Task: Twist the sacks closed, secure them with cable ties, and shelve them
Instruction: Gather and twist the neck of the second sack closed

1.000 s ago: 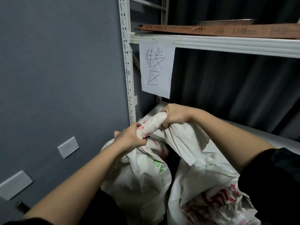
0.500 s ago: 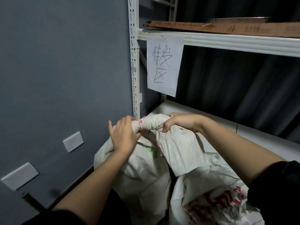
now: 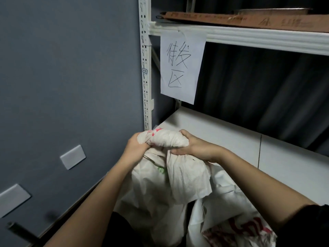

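Observation:
A white woven sack [image 3: 153, 189] with green and red print stands low in the middle. Its top is wrung into a thick twisted neck [image 3: 163, 139] lying almost level. My left hand [image 3: 136, 148] grips the left end of that neck. My right hand [image 3: 192, 146] grips the right end, thumb under it, with the loose mouth of the sack hanging down below. A second white sack [image 3: 236, 223] with red print sits to the lower right. No cable tie is visible.
A white metal shelf [image 3: 231, 138] runs behind the sacks, with its slotted upright [image 3: 146, 72] at the left. A paper sign [image 3: 181, 65] hangs from the upper shelf, which carries flat cardboard [image 3: 249, 19]. A grey wall with blank plates [image 3: 73, 156] stands left.
My left hand has closed round the left end of the twisted neck again, after its fingers had opened. The neck has turned more level and sits a little lower.

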